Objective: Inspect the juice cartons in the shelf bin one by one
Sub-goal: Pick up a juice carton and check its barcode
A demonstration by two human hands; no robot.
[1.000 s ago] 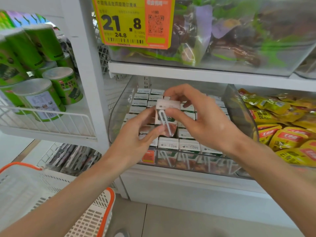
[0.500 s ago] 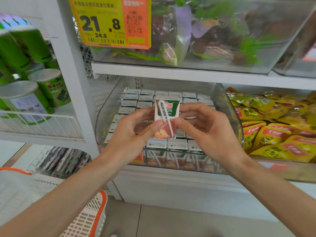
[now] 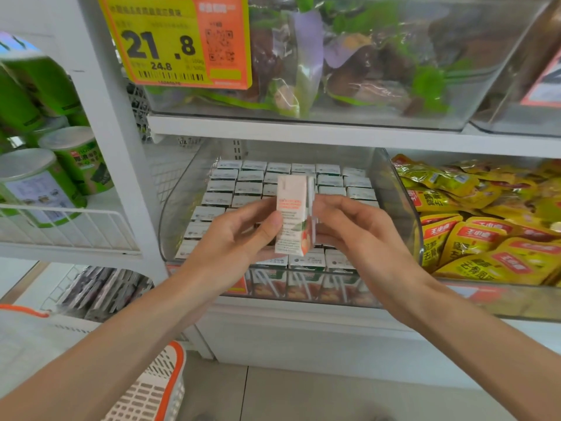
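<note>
Shelf bin (image 3: 179,208) | left hand (image 3: 230,238) pinches upright juice carton (image 3: 291,208) | right hand (image 3: 358,235) grips opposite side — print unreadable

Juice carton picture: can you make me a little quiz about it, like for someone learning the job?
1. True or false: the left hand and the right hand both hold one juice carton.
2. What lies in the bin just to the right of the clear bin of cartons? A) apples B) yellow snack packets C) bottles
3. Fill in: the big number on the price tag reads ___.
Key: 1 true; 2 B; 3 21.8
</note>
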